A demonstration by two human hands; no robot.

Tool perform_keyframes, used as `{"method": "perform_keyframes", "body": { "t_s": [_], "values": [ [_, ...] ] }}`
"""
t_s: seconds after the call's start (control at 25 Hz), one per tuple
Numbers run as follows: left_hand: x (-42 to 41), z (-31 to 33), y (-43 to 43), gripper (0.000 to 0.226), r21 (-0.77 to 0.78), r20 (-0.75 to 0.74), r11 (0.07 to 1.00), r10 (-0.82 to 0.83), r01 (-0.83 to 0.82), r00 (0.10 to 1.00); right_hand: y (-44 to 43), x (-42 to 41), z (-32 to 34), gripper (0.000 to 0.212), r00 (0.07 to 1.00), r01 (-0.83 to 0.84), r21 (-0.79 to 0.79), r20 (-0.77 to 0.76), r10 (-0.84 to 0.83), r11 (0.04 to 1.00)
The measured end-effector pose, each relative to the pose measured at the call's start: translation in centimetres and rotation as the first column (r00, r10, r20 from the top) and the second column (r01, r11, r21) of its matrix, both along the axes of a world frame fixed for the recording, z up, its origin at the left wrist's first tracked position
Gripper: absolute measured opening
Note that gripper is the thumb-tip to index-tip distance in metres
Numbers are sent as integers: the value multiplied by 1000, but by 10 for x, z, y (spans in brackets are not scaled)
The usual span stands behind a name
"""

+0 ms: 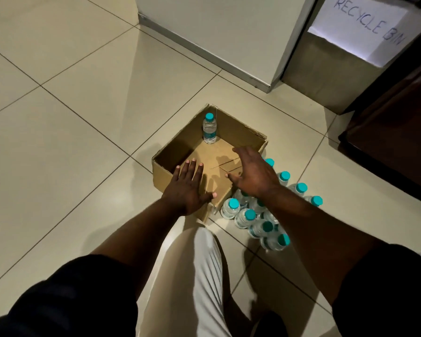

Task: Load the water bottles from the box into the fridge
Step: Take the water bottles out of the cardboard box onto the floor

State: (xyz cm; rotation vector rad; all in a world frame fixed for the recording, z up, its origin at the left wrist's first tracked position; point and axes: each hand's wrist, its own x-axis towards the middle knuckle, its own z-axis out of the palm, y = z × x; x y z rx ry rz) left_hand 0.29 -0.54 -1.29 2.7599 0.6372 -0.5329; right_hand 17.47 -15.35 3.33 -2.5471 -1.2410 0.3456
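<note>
Head cam, looking down at the floor (58,117). I guess the white cabinet up top is the fridge (216,32); it's shut, so probably nothing's loaded yet. The box (180,147) has one bottle (209,128) left in its far corner, and the other bottles (247,216) are on the tiles just beside it. Left hand (187,188) is flat on the near box wall with fingers straight. Right hand (253,171) hovers over the box with fingers spread. Both are empty.
</note>
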Motion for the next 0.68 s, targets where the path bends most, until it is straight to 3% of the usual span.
{"method": "perform_keyframes", "body": {
  "t_s": [0.44,0.68],
  "values": [
    [-5,-20,11,101,6,215,1000,22,-23,976,135,56,-27,78,997,-70,38,-26,71,997],
    [-7,-26,9,100,-13,279,999,51,-49,959,165,70,-37,80,985,-156,-188,46,167,970]
  ]
}}
